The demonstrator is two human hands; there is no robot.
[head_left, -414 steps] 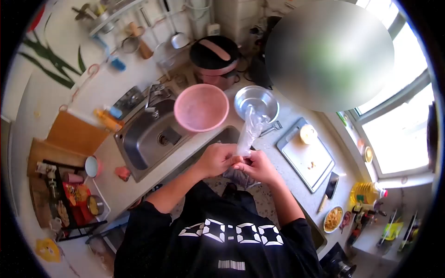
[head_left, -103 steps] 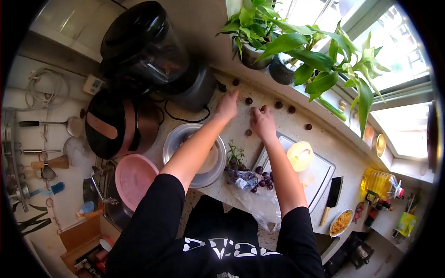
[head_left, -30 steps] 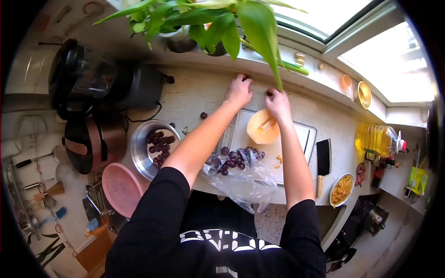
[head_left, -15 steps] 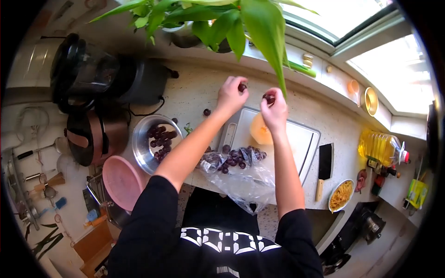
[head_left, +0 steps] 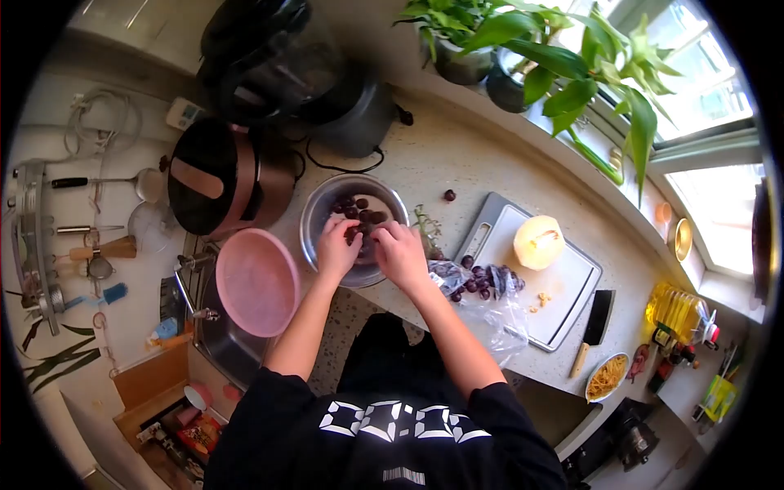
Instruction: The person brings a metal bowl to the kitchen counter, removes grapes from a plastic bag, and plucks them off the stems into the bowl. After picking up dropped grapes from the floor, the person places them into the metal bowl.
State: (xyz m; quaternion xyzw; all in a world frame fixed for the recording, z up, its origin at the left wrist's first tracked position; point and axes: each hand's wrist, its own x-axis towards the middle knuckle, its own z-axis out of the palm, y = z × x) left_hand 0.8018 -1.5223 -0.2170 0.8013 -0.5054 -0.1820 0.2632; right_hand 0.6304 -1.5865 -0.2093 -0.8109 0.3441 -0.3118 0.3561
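A metal bowl (head_left: 309,237) holds several dark grapes (head_left: 362,203). My left hand (head_left: 336,249) is over its near left part, thumb and fingers closed around a dark grape (head_left: 353,237). Beside it, my right hand (head_left: 400,257) reaches over the near right rim with its fingers curled down and pressed together. What those fingers hold, if anything, is hidden. To the right, a clear plastic bag (head_left: 500,322) with more grapes (head_left: 483,282) lies partly on the cutting board (head_left: 563,317). Green grape stems (head_left: 426,224) lie between bowl and board.
A peeled pale melon (head_left: 538,242) sits on the board, with a cleaver (head_left: 599,317) to its right. One loose grape (head_left: 449,195) lies on the counter. A pink basin (head_left: 258,282) stands left by the sink (head_left: 224,347); a rice cooker (head_left: 233,180) is behind it.
Both hands, each with a dark grape before, have moved left and nearer, from above the cutting board to the metal bowl. The view has shifted left.
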